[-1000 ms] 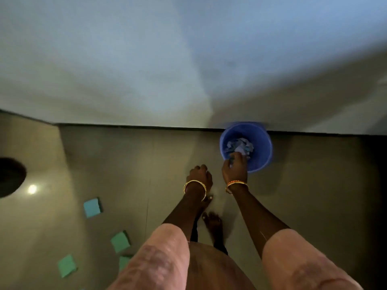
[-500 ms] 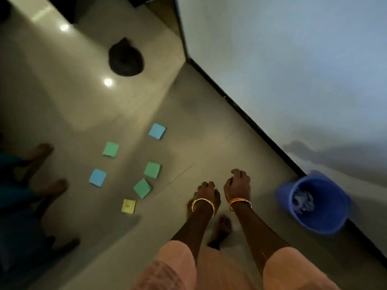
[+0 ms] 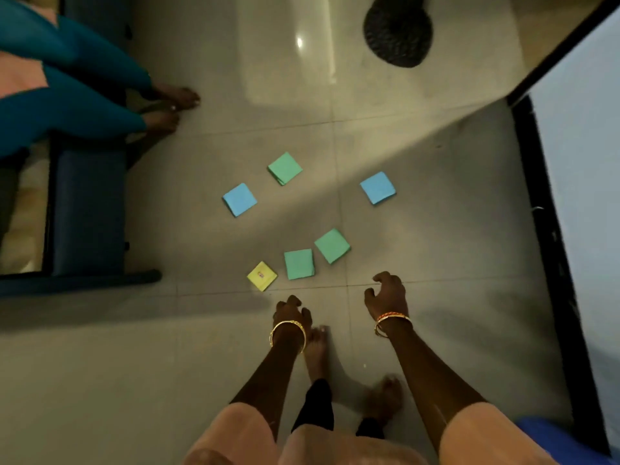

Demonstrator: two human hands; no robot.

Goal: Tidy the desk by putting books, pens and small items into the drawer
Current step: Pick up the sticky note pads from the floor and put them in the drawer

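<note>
Hands, left [image 3: 291, 313] and right [image 3: 387, 294], hang loosely curled, empty, above 6 square paper notes [image 3: 298, 264].

glossy floor tiles [image 3: 402, 330] (reflective), paper notes [image 3: 298, 264]

You stand indoors in what looks like a home: a glossy tiled floor [image 3: 419, 229] with a lamp's glare, a pale wall [image 3: 587, 162] edged by a dark skirting [image 3: 543, 209], and a dark round mat [image 3: 397, 31]. Your feet are bare, and another person [image 3: 67, 95] sits barefoot on a blue seat [image 3: 89, 209]. Coloured paper squares [image 3: 285, 168] lie scattered on the tiles.
</note>
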